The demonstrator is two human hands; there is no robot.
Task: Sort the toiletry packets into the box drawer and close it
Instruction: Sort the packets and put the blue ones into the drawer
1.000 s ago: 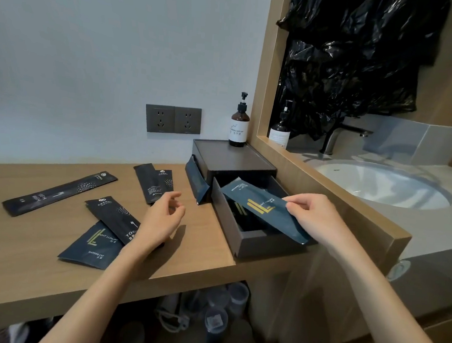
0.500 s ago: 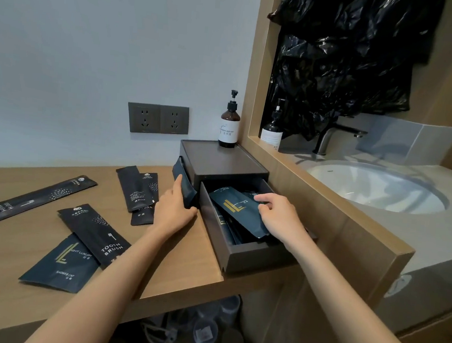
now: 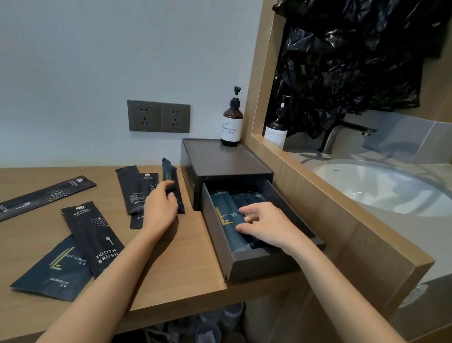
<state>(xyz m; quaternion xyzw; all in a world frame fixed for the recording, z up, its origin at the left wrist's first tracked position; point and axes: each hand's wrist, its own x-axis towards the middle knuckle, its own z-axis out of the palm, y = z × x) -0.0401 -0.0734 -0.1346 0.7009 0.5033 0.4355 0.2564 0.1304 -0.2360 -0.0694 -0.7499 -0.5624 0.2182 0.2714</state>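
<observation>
A dark box stands on the wooden counter with its drawer pulled out. Several dark blue packets lie in the drawer. My right hand rests flat on them, fingers spread. My left hand grips a dark packet that leans against the box's left side. On the counter to the left lie a shower cap packet, a toothbrush packet, a long toothbrush packet and two small black packets.
A brown pump bottle stands on top of the box. Wall sockets sit behind the counter. A wooden partition separates the counter from a white sink and tap at the right. Black plastic bags hang above.
My right hand has laid its blue packet down into the drawer and now presses on it. My left hand moved from the counter to the packet leaning against the box and closed on it.
</observation>
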